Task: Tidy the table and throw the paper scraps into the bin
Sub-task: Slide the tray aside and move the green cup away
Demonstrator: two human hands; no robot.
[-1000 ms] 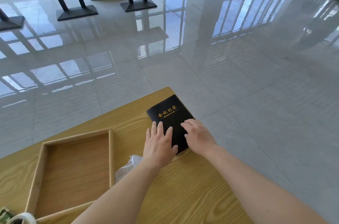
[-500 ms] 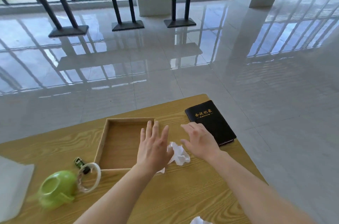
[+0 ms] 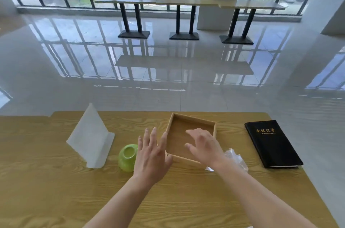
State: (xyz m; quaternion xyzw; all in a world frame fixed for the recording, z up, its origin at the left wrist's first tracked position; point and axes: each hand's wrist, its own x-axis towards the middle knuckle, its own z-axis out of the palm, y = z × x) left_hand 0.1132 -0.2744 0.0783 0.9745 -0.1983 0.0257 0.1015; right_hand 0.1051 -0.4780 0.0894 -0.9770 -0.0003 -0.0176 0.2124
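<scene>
1. Neither hand grips anything; the left hand (image 3: 151, 155) hovers with fingers spread over the near-left corner of the tray, and the right hand (image 3: 204, 146) hangs flat and loose above the tray's near-right part, palm down, holding nothing.

2. The table (image 3: 56, 190) is the largest thing and carries everything else; no bin shows in this view, so it has to be found before any scrap can be thrown away.

3. The white card stand (image 3: 91, 136) sits upright at the left, well apart from the hands; the black notebook (image 3: 271, 143) lies flat near the right edge, squared to it and looking already tidy.

4. The wooden tray (image 3: 192, 121) lies in the middle, tilted against the table edge; as far as the hands let me see, nothing lies inside it; to do this step well, I judge each hand should take one side wall and turn the tray square without nudging the cup.

5. The green cup (image 3: 127, 156) lies on its side just left of the left hand, mouth towards the camera; it looks empty.

6. The paper scrap (image 3: 236, 158), crumpled and white, sits on the table just right of the tray, partly hidden behind the right wrist; it calls for a light pinch.
</scene>
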